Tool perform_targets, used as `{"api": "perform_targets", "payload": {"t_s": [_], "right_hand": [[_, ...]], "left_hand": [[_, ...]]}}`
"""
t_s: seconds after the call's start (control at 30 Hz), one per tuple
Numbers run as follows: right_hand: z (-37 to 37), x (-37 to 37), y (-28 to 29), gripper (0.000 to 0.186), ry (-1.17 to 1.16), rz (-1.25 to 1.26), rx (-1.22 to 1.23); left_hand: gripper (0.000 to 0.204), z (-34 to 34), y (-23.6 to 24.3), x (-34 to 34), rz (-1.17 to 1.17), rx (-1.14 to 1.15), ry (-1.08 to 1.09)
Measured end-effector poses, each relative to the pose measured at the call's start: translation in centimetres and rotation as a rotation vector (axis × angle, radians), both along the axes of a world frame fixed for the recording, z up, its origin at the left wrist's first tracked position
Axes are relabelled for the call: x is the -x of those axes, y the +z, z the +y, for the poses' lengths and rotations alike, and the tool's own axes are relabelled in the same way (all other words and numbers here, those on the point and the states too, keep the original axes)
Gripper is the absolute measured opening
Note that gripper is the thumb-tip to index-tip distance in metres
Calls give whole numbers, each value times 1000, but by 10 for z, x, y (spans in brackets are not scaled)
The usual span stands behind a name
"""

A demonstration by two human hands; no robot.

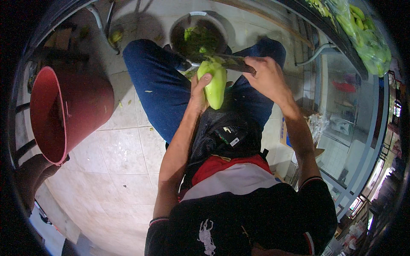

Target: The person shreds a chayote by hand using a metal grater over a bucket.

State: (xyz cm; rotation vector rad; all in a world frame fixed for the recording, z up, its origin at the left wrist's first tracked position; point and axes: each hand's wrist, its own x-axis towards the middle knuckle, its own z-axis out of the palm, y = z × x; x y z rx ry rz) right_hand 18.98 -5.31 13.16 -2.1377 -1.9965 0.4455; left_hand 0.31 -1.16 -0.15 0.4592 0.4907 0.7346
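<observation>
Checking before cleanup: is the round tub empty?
Not empty: green pieces lie inside the round tub; cannot tell how full.

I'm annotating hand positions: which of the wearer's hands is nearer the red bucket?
Left. The left hand, holding the green fruit, is right of the red bucket; the right hand, gripping the knife, is farther right.

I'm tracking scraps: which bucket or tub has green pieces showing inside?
The round grey tub at the picture's top; the red bucket, at left, shows none.

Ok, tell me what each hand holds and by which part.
Left hand: the green fruit, by its left side. Right hand: the knife, by its handle end.
</observation>
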Motion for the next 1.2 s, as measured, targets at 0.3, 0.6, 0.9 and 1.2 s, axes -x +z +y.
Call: {"api": "perform_targets", "payload": {"t_s": [0.3,0.6,0.9,1.2], "right_hand": [[-11,15,-10,17,-49,101,-9],[-18,41,-9,36,121,-82,-8],[-15,45,-19,25,173,-140,-133],[-5,48,-33,41,235,-193,-97]], "left_hand": [[50,-2,0,-2,-48,141,53],[62,0,-11,1,-112,337,76],[57,0,-7,4,-201,420,107],[54,-1,-26,6,-307,474,136]]}}
